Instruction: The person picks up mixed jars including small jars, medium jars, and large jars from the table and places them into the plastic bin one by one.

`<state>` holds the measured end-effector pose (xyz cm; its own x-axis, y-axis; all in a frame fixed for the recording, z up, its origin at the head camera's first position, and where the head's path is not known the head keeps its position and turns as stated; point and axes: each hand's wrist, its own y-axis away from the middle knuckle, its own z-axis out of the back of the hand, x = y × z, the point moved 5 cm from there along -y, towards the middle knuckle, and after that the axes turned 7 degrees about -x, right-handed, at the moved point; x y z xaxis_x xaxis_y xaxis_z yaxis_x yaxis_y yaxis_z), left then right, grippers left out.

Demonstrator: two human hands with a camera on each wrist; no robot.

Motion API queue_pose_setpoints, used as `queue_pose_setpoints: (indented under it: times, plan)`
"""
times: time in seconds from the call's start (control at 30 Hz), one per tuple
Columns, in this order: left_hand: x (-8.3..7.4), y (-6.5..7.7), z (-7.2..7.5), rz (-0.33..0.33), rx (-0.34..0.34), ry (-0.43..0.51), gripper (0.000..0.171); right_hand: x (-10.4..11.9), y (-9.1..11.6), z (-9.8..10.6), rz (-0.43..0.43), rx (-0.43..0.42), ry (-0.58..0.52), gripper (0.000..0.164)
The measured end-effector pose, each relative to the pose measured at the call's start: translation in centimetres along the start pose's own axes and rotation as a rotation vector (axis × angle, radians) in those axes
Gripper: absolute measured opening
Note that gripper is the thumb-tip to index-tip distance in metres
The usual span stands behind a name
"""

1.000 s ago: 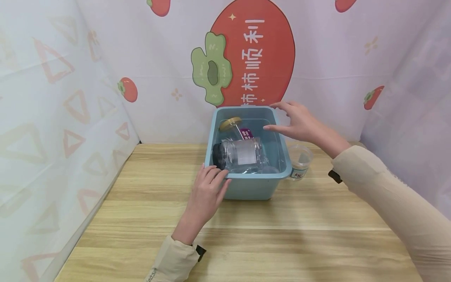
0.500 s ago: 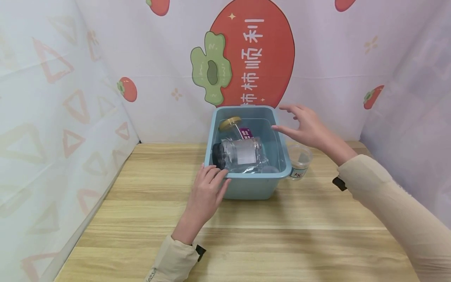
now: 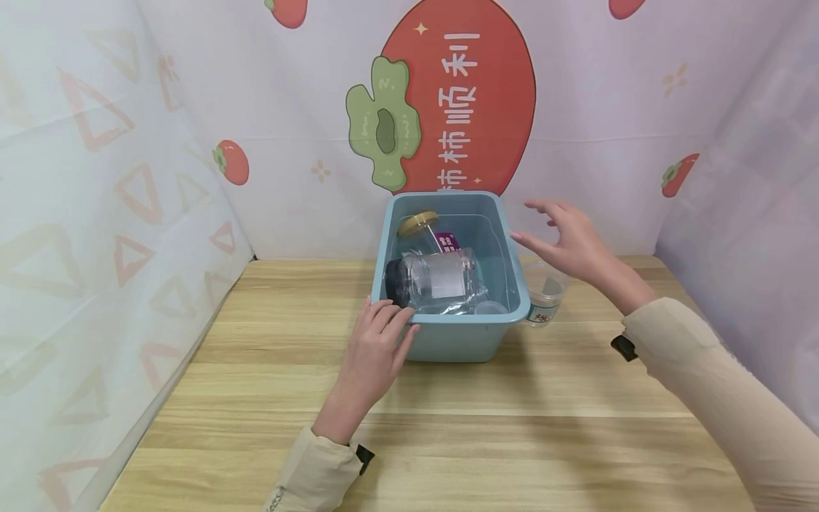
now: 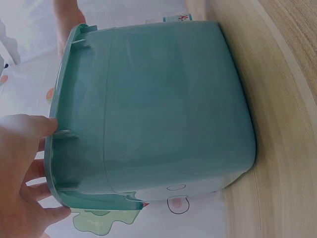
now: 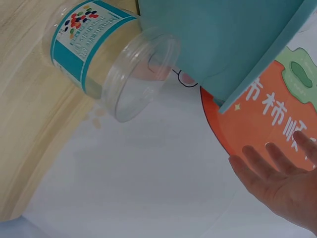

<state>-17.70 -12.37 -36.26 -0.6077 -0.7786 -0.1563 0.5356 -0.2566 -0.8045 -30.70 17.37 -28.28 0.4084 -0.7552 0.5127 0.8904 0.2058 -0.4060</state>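
My left hand (image 3: 374, 341) holds the near left corner of a blue plastic bin (image 3: 457, 343), its fingers over the rim. The left wrist view shows this hand (image 4: 22, 168) with a digit against the bin's outer wall and other fingers behind the rim. To the right of the bin, my right hand (image 3: 572, 242) hangs in the air, fingers spread and holding nothing. Below it, a clear lidless plastic jar (image 3: 544, 293) stands on the table beside the bin. The right wrist view shows the jar's teal-and-white label (image 5: 89, 39), with the right hand (image 5: 282, 183) apart from it.
Inside the bin lie a clear jar with a black lid (image 3: 398, 281), a gold-lidded jar (image 3: 417, 223), a purple label (image 3: 446, 242) and other clear plastic. The wooden table (image 3: 269, 398) ends at a printed cloth backdrop (image 3: 301, 213) behind the bin.
My right hand has moved rightward and slightly down, from above the bin's right rim to over the lidless jar. The left hand and bin have stayed put.
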Motion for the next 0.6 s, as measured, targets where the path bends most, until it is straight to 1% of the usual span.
queue_pose_setpoints:
  times: [0.17, 0.5, 0.6]
  plan:
    - [0.0, 0.0, 0.0, -0.002, 0.000, -0.003, 0.019, -0.7, 0.5, -0.2, -0.007, -0.010, 0.014, 0.067]
    - [0.0, 0.0, 0.0, -0.006, -0.001, -0.011, 0.019, -2.4, 1.4, -0.6, -0.044, -0.027, -0.006, 0.067]
    - [0.0, 0.0, 0.0, -0.005, 0.001, -0.011, 0.019, -2.9, 1.8, -0.8, -0.040, -0.037, -0.011, 0.067]
